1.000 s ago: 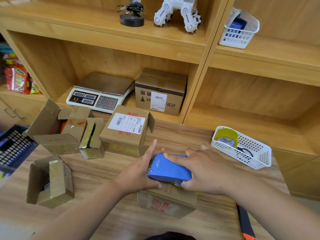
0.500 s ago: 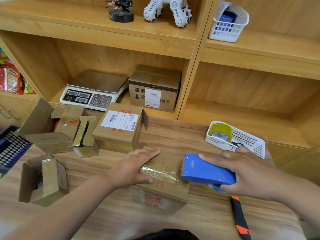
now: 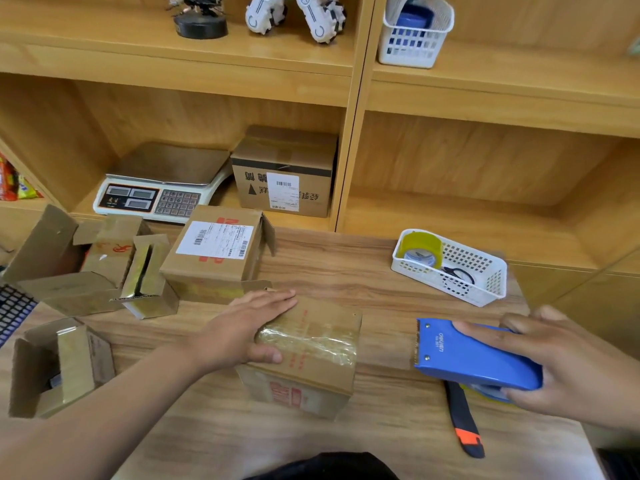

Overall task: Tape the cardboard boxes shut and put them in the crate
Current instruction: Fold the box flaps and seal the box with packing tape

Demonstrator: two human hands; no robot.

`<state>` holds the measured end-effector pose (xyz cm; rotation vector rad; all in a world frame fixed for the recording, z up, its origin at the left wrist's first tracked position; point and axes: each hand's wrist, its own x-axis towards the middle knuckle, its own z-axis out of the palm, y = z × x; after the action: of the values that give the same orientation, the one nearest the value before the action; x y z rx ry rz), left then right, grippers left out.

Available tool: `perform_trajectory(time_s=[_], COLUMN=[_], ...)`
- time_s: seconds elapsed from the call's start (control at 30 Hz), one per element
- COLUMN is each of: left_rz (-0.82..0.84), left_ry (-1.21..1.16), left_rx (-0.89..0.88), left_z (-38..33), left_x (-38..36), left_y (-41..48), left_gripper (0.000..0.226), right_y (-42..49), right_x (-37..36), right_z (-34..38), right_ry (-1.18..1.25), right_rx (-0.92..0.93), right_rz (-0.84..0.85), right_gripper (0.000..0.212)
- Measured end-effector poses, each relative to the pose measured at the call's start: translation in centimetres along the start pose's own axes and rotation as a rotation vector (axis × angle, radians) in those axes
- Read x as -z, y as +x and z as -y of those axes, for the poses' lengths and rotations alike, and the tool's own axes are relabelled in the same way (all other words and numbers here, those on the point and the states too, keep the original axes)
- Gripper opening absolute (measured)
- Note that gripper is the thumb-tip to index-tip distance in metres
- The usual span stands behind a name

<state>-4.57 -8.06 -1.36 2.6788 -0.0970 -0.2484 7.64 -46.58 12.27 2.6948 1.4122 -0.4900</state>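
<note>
Left hand [image 3: 242, 332] lies flat on taped box [image 3: 322, 344]; right hand [image 3: 557, 368] grips blue tape dispenser [image 3: 464, 358], perhaps lifted.

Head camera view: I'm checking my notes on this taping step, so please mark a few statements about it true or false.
1. The left hand lies flat on the brown cardboard box at mid-table. True.
2. The right hand holds the blue tape dispenser on top of that box. False: the dispenser is off to the box's right, apart from it.
3. A yellowish roll of tape sits in the white plastic basket. True.
4. The black and orange utility knife lies in that basket. False: it lies on the wooden table, partly under the dispenser.
</note>
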Motion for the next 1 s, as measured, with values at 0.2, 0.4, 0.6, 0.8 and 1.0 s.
perform_trajectory(time_s=[0.2,0.4,0.6,0.8,1.0], left_rz=[0.034,0.042,-0.013,-0.222,-0.253], left_ry=[0.012,-0.003,0.016,0.275,0.134], left_rx=[-0.001,0.013,0.031,0.107,-0.119], left_z=[-0.5,-0.8,-1.8,-7.6,-13.8], left_x=[0.2,0.5,0.8,0.0,-5.5], left_y=[0.1,0.0,0.1,2.8,6.9], left_gripper=[0.102,0.102,0.096,0.080,0.037], right_y=[-0.5,1.2,3.2,3.5,2.9], right_x=[-2.2,-6.0,-8.2,-8.5,-8.2], right_z=[-1.0,-2.2,-1.9,-1.5,-1.7], right_ry=[-0.081,-0.157,-0.095,-0.130,-0.159], right_rx=[-0.010,0.011,0.018,0.036,0.004], right_rz=[-0.064,0.006,0.004,-0.011,-0.018], right_gripper=[0.081,0.072,0.075,0.077,0.075])
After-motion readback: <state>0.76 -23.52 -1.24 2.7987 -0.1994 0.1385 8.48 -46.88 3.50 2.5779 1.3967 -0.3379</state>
